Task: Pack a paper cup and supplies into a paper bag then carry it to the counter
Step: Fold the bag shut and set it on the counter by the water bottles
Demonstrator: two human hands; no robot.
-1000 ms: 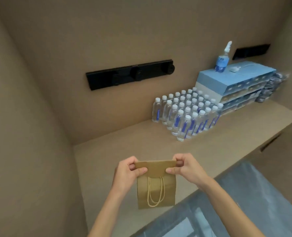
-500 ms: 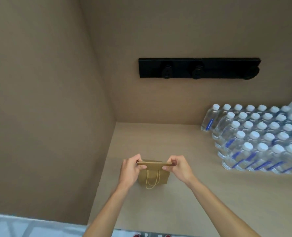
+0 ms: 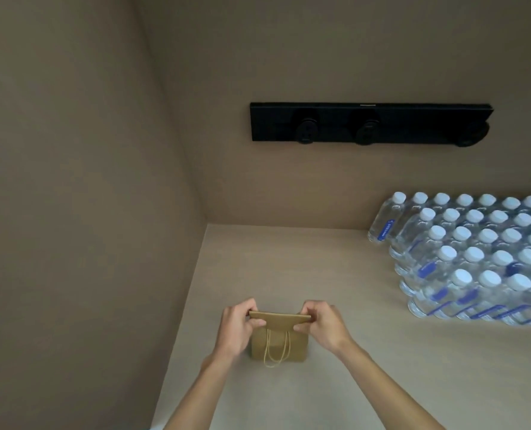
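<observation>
While both hands, left hand [image 3: 237, 328] and right hand [image 3: 323, 325], pinch its folded top, the paper bag [image 3: 278, 344] near the counter's [image 3: 382, 367] left edge looks light and crushable.

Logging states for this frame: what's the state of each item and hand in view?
bag: upright on the counter, top folded over, handles hanging down the front
left hand: grip shut on the bag's folded top, left end
right hand: grip shut on the folded top, right end
bottles: upright, capped, packed in rows
black strip: fixed to the wall
</observation>
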